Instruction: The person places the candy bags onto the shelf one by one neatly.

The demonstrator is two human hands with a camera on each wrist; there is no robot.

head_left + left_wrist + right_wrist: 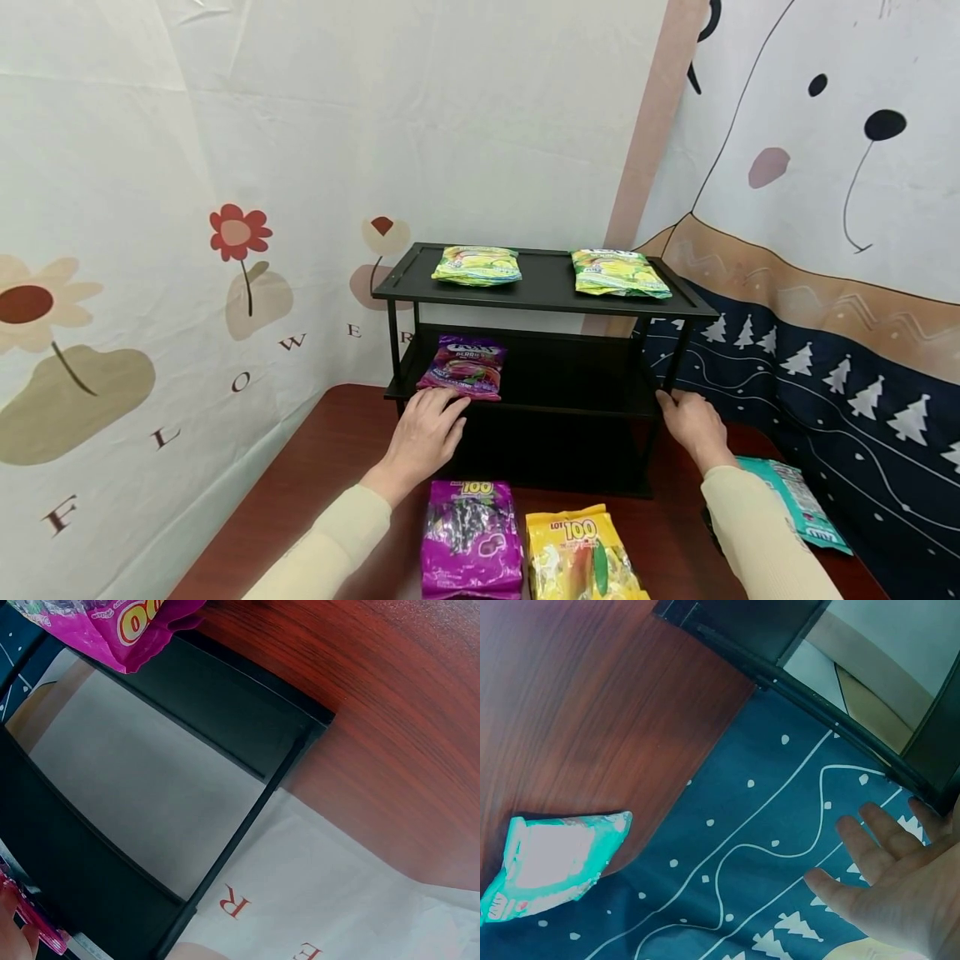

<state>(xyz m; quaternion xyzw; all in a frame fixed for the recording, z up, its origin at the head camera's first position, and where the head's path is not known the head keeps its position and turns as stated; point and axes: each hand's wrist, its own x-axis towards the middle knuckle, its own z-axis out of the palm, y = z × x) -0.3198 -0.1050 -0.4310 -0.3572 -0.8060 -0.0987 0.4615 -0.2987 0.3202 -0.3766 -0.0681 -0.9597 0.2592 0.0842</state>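
Note:
My left hand (426, 435) touches the front edge of a dark purple Berries candy bag (467, 367), its fingers loosely bent. That bag lies on the left of the middle tier of a black tiered shelf (573, 375). In the left wrist view, a little of my fingers (13, 930) shows against the bag's pink edge. At the shelf's right side, my right hand (693, 427) touches the post near the middle tier. The right wrist view shows its fingers (881, 832) extended, holding nothing.
Two yellow-green candy bags, one left (477, 266) and one right (618, 273), lie on the top tier. A purple LOT 100 bag (471, 542) and a yellow one (581, 554) lie before the shelf. A teal packet (798, 500) lies right, near patterned cloth (825, 400).

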